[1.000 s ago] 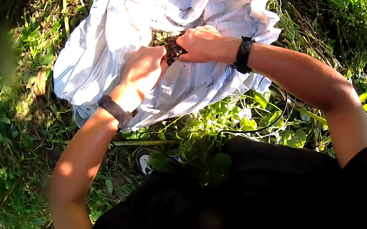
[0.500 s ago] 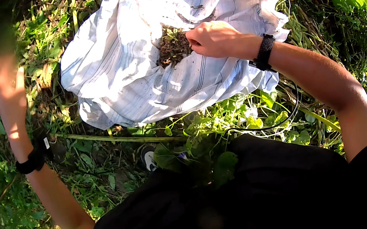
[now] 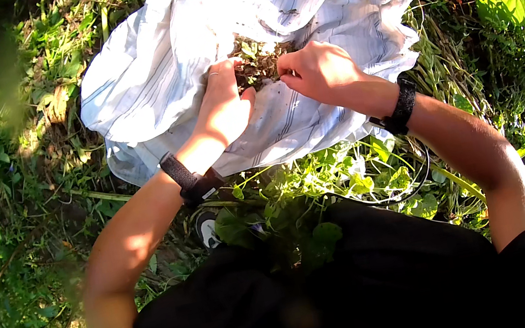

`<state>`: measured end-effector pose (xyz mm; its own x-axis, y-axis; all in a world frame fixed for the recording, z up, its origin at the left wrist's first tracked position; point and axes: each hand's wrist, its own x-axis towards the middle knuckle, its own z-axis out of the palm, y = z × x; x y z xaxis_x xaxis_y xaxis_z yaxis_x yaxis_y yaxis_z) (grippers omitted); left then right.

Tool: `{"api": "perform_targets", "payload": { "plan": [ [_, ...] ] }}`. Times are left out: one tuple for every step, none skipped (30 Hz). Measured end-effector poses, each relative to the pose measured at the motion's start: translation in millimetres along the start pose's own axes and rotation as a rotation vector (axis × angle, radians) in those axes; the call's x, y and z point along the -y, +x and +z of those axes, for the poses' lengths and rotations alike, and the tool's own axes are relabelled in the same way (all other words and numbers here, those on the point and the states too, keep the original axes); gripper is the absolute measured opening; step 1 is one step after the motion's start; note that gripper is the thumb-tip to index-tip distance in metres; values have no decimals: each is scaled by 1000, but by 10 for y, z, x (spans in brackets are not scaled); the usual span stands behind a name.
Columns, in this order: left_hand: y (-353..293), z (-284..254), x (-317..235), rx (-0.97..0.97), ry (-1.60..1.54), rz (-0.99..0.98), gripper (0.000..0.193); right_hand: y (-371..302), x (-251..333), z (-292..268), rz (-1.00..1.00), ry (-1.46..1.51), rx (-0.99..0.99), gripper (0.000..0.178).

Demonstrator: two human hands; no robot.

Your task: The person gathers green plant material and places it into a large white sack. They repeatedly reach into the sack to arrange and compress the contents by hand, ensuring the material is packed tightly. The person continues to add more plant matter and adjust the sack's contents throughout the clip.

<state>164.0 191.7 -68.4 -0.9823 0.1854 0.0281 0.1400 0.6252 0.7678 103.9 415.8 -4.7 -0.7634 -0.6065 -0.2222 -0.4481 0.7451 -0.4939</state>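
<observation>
A white cloth with thin dark stripes (image 3: 145, 97) lies bunched on the ground, with a small heap of dry brown plant debris (image 3: 257, 59) in its middle. At the heap's left side is my left hand (image 3: 222, 106), its thumb and fingers apart and the fingertips reaching into the debris. My right hand (image 3: 323, 70) is at the heap's right edge with its fingers curled in; whatever they may hold is hidden. Dark bands circle both wrists.
Green weeds (image 3: 512, 4) and cut stems surround the cloth. Leafy plants (image 3: 356, 175) stand between the cloth and my knees. A thin dark cable (image 3: 422, 171) loops below my right forearm. One shoe (image 3: 208, 231) shows beside my dark trousers.
My left hand has come in from the far left to the debris heap. The right hand stays at the heap's right edge, shifted slightly right and down.
</observation>
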Motion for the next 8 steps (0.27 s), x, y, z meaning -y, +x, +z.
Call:
{"api": "perform_targets", "payload": {
  "plan": [
    [3, 35, 39, -16, 7, -1, 54, -13, -19, -71, 31, 42, 4, 13],
    [7, 67, 65, -15, 3, 0, 56, -23, -48, -134, 44, 97, -11, 13],
    [11, 101, 71, 4, -6, -7, 58, -35, -75, -177, 80, 144, -14, 14],
    [14, 146, 55, -2, -48, -96, 64, -43, -99, -209, 107, 217, -28, 15],
    [33, 169, 43, 36, -29, -132, 66, -57, -120, -235, 110, 219, -50, 15],
    [69, 182, 24, 71, -8, -166, 68, -68, -142, -263, 112, 219, -73, 14],
    [111, 174, 4, 106, 13, -201, 70, -71, -161, -295, 114, 225, -97, 14],
    [170, 135, -2, 229, -51, -308, 73, -65, -190, -348, 144, 216, -54, 15]
  ]
}}
